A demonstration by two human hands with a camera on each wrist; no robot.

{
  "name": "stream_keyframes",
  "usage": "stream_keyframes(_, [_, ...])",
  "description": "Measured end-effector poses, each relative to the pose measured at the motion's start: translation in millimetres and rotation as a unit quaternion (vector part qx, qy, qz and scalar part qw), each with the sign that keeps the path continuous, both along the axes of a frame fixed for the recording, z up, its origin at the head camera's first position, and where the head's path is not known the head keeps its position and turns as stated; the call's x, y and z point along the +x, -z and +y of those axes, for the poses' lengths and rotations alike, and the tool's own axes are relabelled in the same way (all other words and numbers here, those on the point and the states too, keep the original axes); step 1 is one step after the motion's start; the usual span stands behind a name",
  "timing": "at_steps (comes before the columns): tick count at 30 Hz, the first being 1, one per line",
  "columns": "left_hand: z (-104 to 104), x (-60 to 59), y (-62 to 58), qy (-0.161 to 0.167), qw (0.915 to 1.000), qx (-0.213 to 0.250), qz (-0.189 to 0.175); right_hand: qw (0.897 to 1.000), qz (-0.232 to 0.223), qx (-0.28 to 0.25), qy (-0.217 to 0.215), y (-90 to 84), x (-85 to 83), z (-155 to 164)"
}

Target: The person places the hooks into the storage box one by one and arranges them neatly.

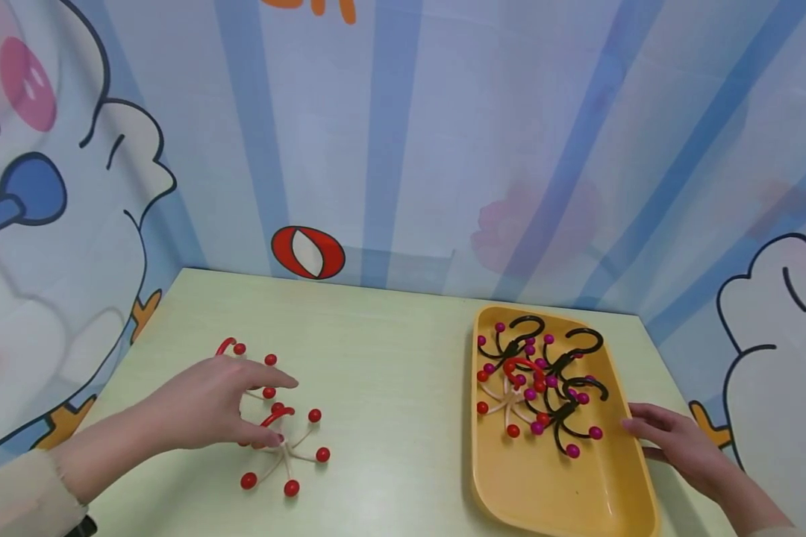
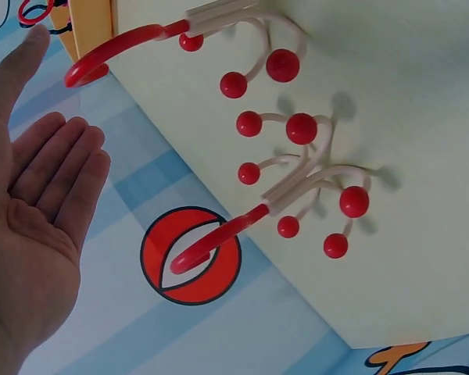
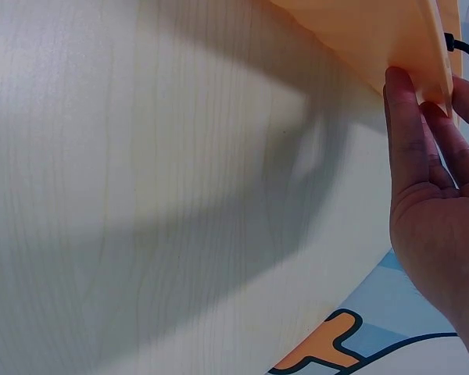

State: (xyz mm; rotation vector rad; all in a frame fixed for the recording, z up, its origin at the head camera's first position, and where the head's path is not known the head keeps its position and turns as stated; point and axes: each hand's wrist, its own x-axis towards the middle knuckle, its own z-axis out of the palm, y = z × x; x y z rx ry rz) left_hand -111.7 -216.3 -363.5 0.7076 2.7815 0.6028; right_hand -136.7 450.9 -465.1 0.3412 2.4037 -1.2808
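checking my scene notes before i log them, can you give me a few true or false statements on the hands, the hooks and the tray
1. The left hand hovers open over the red-and-cream hooks on the table. True.
2. The yellow tray holds only black hooks. False: a red-and-cream hook lies among the black hooks there.
3. The right hand touches the tray's right edge with straight fingers. True.
4. The tray stands left of the loose hooks. False: it stands to their right.
5. The black hooks carry magenta balls. True.
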Motion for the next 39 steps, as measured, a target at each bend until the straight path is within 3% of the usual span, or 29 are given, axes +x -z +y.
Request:
stream_keyframes(5, [-5.0, 3.8, 7.8, 0.009, 0.9998, -0.007, 0.014, 1.000, 0.000, -0.002, -0.002, -0.8, 0.3, -0.5])
stream_keyframes(18, [-15.1, 3.5, 22.2, 0.037, 0.9983, 0.026, 0.035, 1.000, -0.002, 0.004, 0.000, -0.5, -0.9, -1.5])
stream_keyframes(32, [-12.7, 3.6, 28.7, 0.063, 0.9935, 0.072, 0.061, 1.000, -0.008, -0.002, -0.002, -1.4, -1.0, 0.9])
stream_keyframes(39, [-10.4, 3.3, 28.7, 0.058, 0.9919, 0.083, 0.077, 1.000, -0.010, 0.007, -0.002, 1.5, -1.8, 1.1])
